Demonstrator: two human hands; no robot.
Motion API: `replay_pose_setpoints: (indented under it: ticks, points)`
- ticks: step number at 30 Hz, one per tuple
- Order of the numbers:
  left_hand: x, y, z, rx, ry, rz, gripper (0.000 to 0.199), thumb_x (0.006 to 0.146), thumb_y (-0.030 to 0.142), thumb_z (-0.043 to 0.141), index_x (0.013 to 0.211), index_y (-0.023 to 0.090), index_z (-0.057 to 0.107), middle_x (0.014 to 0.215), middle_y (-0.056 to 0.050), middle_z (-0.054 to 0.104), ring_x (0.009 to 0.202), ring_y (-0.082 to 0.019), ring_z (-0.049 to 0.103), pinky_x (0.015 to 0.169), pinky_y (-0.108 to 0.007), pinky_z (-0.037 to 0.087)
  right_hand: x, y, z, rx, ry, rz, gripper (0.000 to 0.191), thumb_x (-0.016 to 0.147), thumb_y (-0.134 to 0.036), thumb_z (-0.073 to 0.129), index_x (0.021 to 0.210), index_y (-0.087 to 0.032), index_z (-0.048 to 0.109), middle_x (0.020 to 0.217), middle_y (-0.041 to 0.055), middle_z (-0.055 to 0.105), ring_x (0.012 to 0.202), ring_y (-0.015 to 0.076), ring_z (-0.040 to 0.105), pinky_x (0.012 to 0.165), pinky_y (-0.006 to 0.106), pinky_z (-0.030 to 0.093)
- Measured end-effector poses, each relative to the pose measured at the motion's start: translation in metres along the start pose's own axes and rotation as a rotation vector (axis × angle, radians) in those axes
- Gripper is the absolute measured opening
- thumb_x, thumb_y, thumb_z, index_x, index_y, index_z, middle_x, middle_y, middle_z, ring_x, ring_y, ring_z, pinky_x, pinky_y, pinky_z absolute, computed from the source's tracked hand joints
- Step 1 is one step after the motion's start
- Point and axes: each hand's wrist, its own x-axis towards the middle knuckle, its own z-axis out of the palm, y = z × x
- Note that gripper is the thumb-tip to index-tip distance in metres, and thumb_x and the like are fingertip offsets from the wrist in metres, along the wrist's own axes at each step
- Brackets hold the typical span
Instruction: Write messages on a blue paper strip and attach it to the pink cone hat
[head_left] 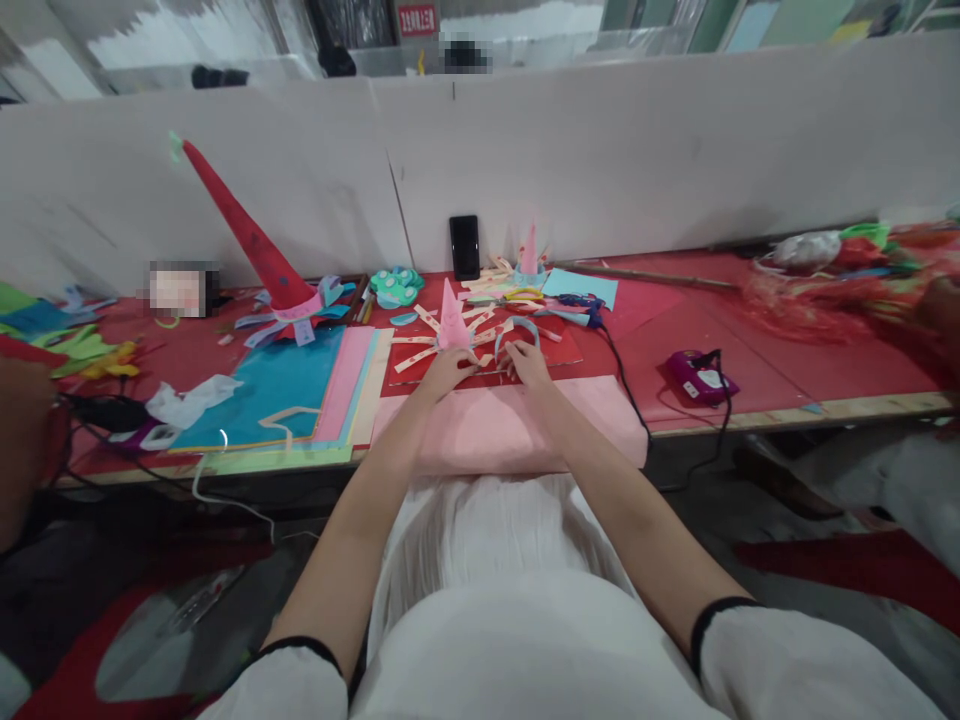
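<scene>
In front of me a pink paper cone [451, 318] stands upright on a red sheet [562, 350], with cream strips [414, 341] marked in red spreading from its base. Beside the base, my left hand [450, 372] has its fingers closed at the end of a cream strip; the exact grip is small and partly hidden. My right hand [525, 362] is closed at a curved light-blue paper strip [523, 324], which arches above its fingers. Both wrists are over a pink padded cloth [502, 430] at the table's front edge.
Behind are a smaller pink cone [530, 252], a phone [465, 248], and scissors [523, 295] beside a dark-blue tool [581, 305]. A tall red cone [251, 230] and coloured sheets [289, 380] lie left. A purple device [701, 377] with cables and a stick [645, 275] are right.
</scene>
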Motion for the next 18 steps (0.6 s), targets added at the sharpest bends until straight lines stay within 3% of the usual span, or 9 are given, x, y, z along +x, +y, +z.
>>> replay_pose_setpoints:
  ticks: [5, 9, 13, 18]
  points:
    - [0.001, -0.002, -0.002, -0.035, 0.124, -0.101, 0.009, 0.076, 0.023, 0.060, 0.079, 0.017, 0.066, 0.082, -0.002, 0.068, 0.080, -0.016, 0.061, 0.079, -0.029, 0.047, 0.000, 0.000, 0.000, 0.024, -0.033, -0.014, 0.024, 0.082, -0.034, 0.050, 0.065, -0.018, 0.052, 0.044, -0.0043, 0.057, 0.028, 0.0049, 0.041, 0.030, 0.017, 0.029]
    - [0.003, -0.005, -0.004, -0.056, 0.209, -0.173, 0.013, 0.077, 0.025, 0.058, 0.080, 0.016, 0.066, 0.082, -0.003, 0.069, 0.077, -0.016, 0.061, 0.075, -0.028, 0.047, -0.008, -0.006, 0.000, 0.060, -0.150, -0.029, 0.027, 0.077, -0.046, 0.056, 0.077, -0.018, 0.055, 0.056, -0.0029, 0.065, 0.030, 0.0064, 0.046, 0.031, 0.018, 0.034]
    - [0.004, -0.005, -0.006, -0.084, 0.231, -0.182, 0.013, 0.076, 0.027, 0.058, 0.078, 0.016, 0.066, 0.080, -0.003, 0.069, 0.075, -0.016, 0.061, 0.072, -0.027, 0.047, -0.016, -0.011, 0.001, 0.060, -0.312, -0.017, 0.040, 0.071, -0.053, 0.060, 0.085, -0.016, 0.061, 0.068, 0.0035, 0.071, 0.036, 0.0077, 0.052, 0.036, 0.019, 0.039]
    - [0.004, -0.004, -0.005, -0.110, 0.235, -0.174, 0.013, 0.075, 0.025, 0.059, 0.079, 0.015, 0.066, 0.081, -0.004, 0.069, 0.074, -0.016, 0.061, 0.073, -0.028, 0.047, -0.014, -0.009, 0.004, 0.011, -0.331, 0.037, 0.035, 0.081, -0.044, 0.054, 0.084, -0.011, 0.065, 0.068, 0.0070, 0.072, 0.034, 0.0058, 0.050, 0.031, 0.016, 0.033]
